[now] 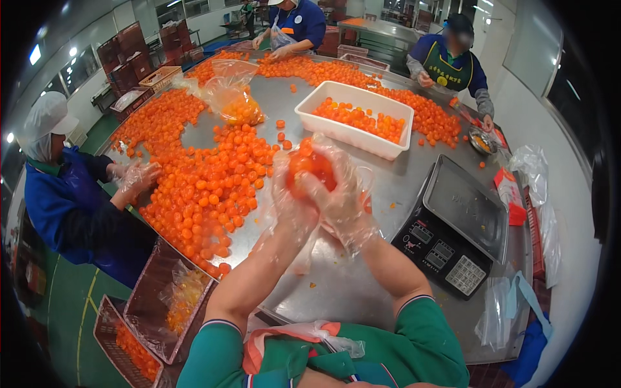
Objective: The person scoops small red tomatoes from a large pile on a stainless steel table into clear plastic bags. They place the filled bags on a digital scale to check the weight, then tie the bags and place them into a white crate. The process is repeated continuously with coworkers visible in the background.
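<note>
My left hand (290, 196) and my right hand (342, 199), both in clear plastic gloves, are cupped together around a clump of shiny orange egg yolks (313, 169). They are raised over the steel table (305, 286), and the fingers partly hide the clump. Beneath my wrists a clear plastic bag (303, 254) shows in part; what it holds is hard to make out. Just left of my hands spreads a large heap of loose yolks (208, 189). Beyond them stands a white plastic tub (356, 133) with a layer of yolks inside.
To my right sits a black digital scale (451, 228), beside a red-and-white packet (509, 194). A tied clear bag of yolks (240, 104) lies beyond the heap. Co-workers stand left (82, 194), at the far side (296, 29) and right (451, 63). Lined crates (160, 296) stand lower left.
</note>
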`<state>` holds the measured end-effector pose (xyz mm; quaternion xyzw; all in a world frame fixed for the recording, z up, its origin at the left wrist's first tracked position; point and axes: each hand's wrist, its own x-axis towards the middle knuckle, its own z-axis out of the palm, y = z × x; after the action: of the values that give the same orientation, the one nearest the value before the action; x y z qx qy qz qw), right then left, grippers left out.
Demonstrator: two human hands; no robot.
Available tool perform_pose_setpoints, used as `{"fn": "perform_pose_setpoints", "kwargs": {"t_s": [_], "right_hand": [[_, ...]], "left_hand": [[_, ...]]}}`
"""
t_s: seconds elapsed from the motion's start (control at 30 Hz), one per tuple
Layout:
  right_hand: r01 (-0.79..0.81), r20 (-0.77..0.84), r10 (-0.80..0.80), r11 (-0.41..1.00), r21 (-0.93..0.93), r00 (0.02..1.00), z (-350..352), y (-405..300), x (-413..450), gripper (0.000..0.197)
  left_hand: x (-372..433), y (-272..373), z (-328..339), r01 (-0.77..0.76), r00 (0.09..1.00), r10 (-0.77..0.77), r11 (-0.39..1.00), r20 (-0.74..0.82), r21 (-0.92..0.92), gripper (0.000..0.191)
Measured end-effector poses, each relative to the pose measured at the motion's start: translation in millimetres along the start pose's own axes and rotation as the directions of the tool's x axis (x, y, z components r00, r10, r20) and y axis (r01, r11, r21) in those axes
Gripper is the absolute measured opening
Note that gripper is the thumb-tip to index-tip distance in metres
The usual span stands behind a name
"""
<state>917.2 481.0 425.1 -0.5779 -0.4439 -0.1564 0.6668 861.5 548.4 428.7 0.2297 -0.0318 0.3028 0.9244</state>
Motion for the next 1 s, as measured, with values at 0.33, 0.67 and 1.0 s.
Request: {"fn": "perform_pose_setpoints", "kwargs": {"t_s": [0.33,0.67,1.0], "right_hand": [[-0.148,0.18,0.193,0.961,-0.234,0.965,-74.0,61.8,-7.2,0.033],[0.128,0.431,0.083,0.889,-0.44,0.899,-107.0,85.9,-22.0,0.013],[-0.152,0.039,0.319,0.55,-0.821,0.947,-125.4,65.9,-38.5,0.023]], "left_hand": [[34.5,-83.8,-48.0,0.273,0.953,-0.279,0.96,-0.117,-0.063,0.034],[23.7,-70.0,-41.5,0.221,0.975,-0.201,0.844,-0.094,0.488,0.039],[7.9,-32.0,-99.3,0.153,0.988,0.023,0.035,-0.154,0.988,0.065]]}}
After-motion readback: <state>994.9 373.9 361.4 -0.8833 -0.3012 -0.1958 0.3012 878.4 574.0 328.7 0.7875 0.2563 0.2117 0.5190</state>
